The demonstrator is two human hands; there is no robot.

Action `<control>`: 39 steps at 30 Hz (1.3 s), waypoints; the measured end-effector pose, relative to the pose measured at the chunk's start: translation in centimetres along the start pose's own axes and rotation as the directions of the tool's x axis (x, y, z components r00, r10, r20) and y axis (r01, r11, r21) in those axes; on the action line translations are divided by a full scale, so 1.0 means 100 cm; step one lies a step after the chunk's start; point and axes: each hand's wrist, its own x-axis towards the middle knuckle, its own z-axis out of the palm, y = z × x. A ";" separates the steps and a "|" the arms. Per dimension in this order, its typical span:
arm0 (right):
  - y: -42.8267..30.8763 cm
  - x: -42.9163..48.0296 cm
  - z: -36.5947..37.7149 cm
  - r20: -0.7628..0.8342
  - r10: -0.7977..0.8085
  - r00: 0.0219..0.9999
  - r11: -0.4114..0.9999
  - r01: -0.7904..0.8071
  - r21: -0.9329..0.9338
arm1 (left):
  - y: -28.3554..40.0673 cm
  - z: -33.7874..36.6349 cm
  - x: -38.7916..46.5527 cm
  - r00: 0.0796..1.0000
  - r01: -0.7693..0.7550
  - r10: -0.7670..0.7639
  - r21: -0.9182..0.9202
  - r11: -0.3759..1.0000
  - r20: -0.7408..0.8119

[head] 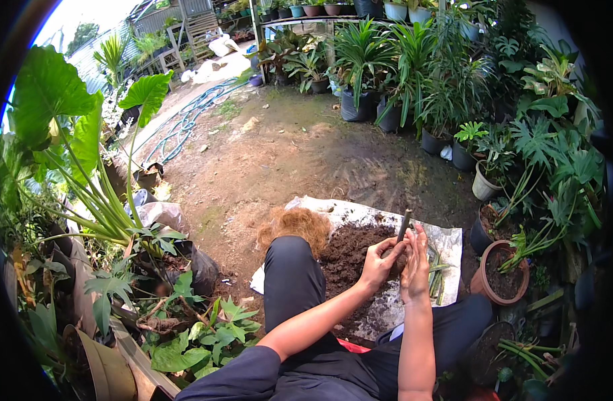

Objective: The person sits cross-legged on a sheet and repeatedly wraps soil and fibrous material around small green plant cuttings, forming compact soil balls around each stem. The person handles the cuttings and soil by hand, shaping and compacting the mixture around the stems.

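My left hand [380,264] grips a short, dark, stick-like piece [405,226], perhaps a plant stem, which points up with a pale cut-looking top end. Right beside it is my right hand [415,268], its fingers stretched upward and its palm turned towards the piece. Whether that palm touches the piece is hard to tell. Below both hands, dark crumbly soil [354,248] is heaped on a white sheet [449,245]. Green cut stems [438,275] lie on the sheet to the right, partly hidden by my right hand. Brown coconut-like fibre [301,228] sits at the sheet's left edge.
A terracotta-coloured pot [479,280] and a white pot [484,183] stand on the right among other potted plants. Large-leaved plants [106,210] and a long planter edge [136,361] are on the left. A blue hose [183,123] lies on the bare ground [266,150] ahead.
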 end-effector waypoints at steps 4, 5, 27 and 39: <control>-0.006 0.005 -0.006 -0.081 0.103 0.991 0.993 -0.097 0.072 | 0.006 -0.006 0.008 0.975 0.161 -0.205 -0.369 0.915 -0.084; -0.003 0.011 -0.010 -0.093 0.038 0.995 0.999 -0.035 0.034 | 0.010 -0.008 0.011 0.956 0.206 -0.278 -0.453 0.868 -0.098; 0.352 -0.017 -0.137 -0.453 0.598 0.662 -0.146 -0.466 -0.873 | 0.023 -0.065 0.015 0.765 0.248 -0.458 -0.450 0.858 -0.453; 0.401 -0.068 -0.112 -0.259 0.334 0.906 0.211 -0.340 -0.916 | 0.030 -0.080 0.017 0.704 0.171 -0.550 -0.644 0.746 -0.450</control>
